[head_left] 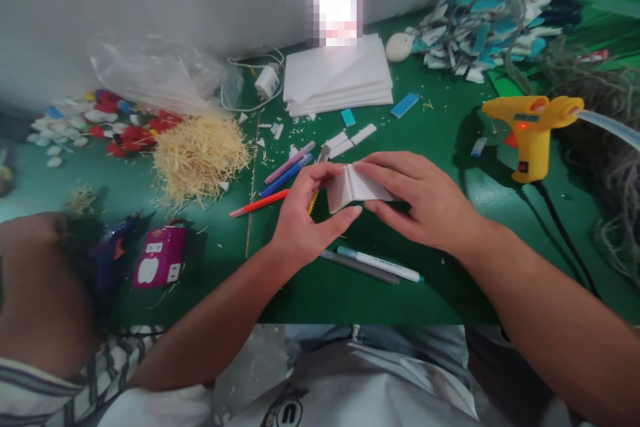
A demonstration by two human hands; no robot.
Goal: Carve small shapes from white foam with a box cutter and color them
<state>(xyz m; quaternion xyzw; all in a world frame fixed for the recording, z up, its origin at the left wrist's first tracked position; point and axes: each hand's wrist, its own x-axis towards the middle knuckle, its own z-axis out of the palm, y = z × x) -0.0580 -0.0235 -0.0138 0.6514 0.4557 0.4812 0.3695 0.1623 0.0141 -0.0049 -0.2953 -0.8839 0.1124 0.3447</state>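
Between my two hands is a white foam board piece point(371, 188), bent or joined at an angle with a ridge near its left part. My left hand point(307, 213) grips its left end, thumb below and fingers above. Around the right part close the fingers of my right hand point(425, 197). Just under the hands lie a white marker point(380, 263) with teal ends and a grey pen point(360, 267). Left of my left hand are a red pen point(257, 203), a blue pen point(286, 175) and a pink pen point(290, 163). Small white strips point(350, 141) lie beyond the hands.
A yellow glue gun point(533, 127) stands at right, its light lit and cord trailing. White sheets point(340, 73) are stacked at the back. Wood shavings point(200, 153), a purple box point(160, 257) and another person's arm point(40, 287) are at left. Blue and white scraps point(480, 27) are piled back right.
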